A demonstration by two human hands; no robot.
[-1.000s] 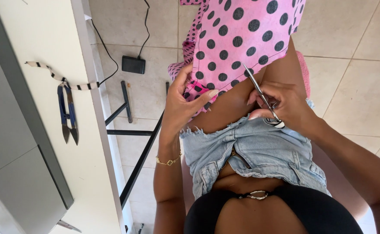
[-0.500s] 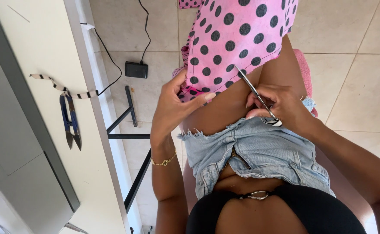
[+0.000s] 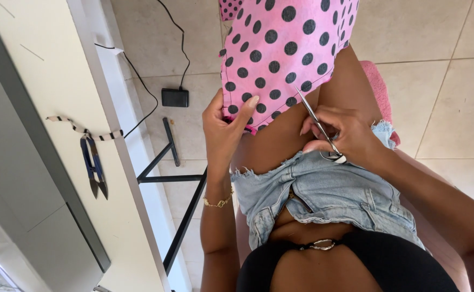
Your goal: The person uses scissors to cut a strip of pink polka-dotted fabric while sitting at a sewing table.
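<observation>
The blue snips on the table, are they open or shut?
Open a little: the blue snips lie on the table with their two dark tips apart, no hands touching them.

One head-worn camera looks steeply down, close over the lap, table edge (image 3: 112, 162) at left

The bench (image 3: 58, 97) fills the left side, and the thread snips (image 3: 94, 173) lie on it near its right edge, a short cord (image 3: 83, 128) just above them. Right of the bench, on the floor (image 3: 437, 81), a foot pedal (image 3: 175, 97) sits beyond the bench's frame. The fabric (image 3: 285, 54) hangs over the lap at centre; the left hand (image 3: 226, 132) pinches its lower left hem, and the right hand (image 3: 342, 135), holding small scissors (image 3: 318, 127), is right of it, at the fabric's lower edge.
</observation>
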